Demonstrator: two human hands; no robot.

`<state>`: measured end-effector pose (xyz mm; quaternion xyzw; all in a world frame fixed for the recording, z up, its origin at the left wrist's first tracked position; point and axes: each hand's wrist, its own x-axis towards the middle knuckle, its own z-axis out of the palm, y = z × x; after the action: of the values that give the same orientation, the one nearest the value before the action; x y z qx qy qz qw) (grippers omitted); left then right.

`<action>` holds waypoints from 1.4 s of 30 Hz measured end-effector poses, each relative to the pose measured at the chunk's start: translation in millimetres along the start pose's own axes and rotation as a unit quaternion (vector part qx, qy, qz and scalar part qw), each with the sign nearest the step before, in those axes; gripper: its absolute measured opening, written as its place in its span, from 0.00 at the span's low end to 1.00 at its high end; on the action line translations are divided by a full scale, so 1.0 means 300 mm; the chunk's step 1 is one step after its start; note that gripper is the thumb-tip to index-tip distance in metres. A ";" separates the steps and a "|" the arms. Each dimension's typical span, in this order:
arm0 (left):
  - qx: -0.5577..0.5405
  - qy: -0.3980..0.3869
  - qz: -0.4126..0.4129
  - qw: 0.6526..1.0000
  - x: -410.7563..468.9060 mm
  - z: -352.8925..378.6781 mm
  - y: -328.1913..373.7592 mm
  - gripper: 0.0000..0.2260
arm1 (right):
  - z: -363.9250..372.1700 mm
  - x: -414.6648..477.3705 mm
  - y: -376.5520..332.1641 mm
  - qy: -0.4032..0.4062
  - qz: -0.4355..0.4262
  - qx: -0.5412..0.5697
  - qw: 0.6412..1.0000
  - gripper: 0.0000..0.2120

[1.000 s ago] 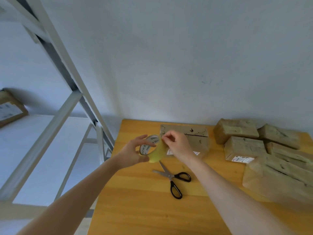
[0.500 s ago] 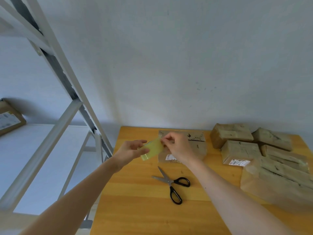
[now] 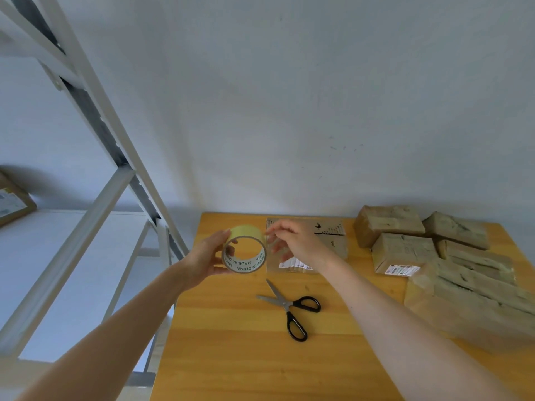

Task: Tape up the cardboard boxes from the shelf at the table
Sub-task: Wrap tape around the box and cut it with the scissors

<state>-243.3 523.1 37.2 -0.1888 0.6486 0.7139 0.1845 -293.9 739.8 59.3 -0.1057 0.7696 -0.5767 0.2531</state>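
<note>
At far left, a cardboard box [image 3: 13,202] sits on the shelf [image 3: 72,256]. Mid-frame, the left hand [image 3: 202,257] grips a tape roll [image 3: 246,231], the right hand [image 3: 295,241] pinching its upper edge, above the table [image 3: 231,342]; scissors [image 3: 289,306] lie below, taped boxes [image 3: 405,250] at right.

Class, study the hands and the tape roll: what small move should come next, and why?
Probably draw a strip of tape out toward the flat cardboard box. The left hand grips the tape roll, the right hand pinches at its edge, and the scissors lie untouched on the table.
</note>
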 end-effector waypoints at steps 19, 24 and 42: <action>0.050 -0.044 -0.189 0.980 0.010 0.059 0.036 0.23 | -0.052 -0.015 0.026 0.040 -0.054 -0.054 0.996 0.03; 0.057 -0.062 -0.105 0.991 0.005 0.112 0.026 0.21 | -0.040 -0.023 0.035 0.100 -0.038 0.020 0.994 0.05; 0.176 0.219 0.234 0.931 0.035 0.219 0.023 0.27 | -0.051 -0.022 0.013 0.189 0.062 0.177 0.964 0.03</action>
<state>-258.0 588.0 43.5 -0.1483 0.8139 0.5520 -0.1041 -295.7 756.7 60.6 0.0995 0.6940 -0.6965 0.1525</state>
